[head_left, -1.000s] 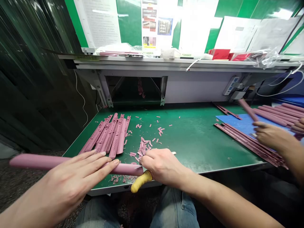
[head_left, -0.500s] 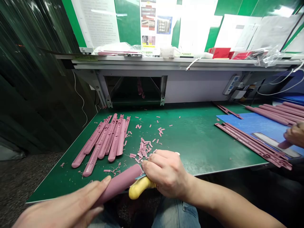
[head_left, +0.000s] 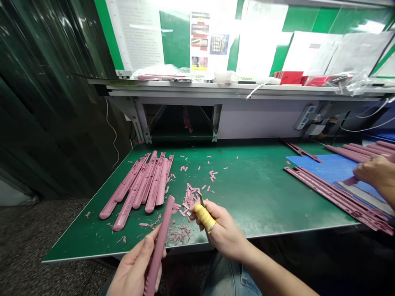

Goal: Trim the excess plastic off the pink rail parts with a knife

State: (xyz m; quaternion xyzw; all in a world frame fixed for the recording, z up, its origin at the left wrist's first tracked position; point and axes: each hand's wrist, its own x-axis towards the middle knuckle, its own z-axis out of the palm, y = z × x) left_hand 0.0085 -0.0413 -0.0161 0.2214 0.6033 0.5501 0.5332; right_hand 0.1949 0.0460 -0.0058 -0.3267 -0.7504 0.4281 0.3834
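Note:
My left hand [head_left: 140, 263] is wrapped around a long pink plastic part [head_left: 163, 238], tilted on its edge at the near side of the table, its far end up. A small tab sticks out near that end. In my right hand [head_left: 220, 228] is a knife [head_left: 201, 200], its thin blade pointing up and away, apart from the part; the handle is mostly hidden. A yellow wrapping [head_left: 204, 218] covers the thumb of this hand. Small pink offcuts [head_left: 189, 199] and fine shavings [head_left: 179, 234] lie on the table just beyond and between my hands.
Several pink molded parts [head_left: 145, 181] lie in a pile at the left of the green table [head_left: 247, 189]. More long pink strips [head_left: 336, 197] and a blue sheet [head_left: 327, 164] are at right, where another person's hand [head_left: 375, 172] works. A shelf [head_left: 191, 88] spans the back.
The knife has come away from the end of the pink part, and my right hand has turned over. My left hand has rolled the part and raised it steeper. The other person's hand moved left.

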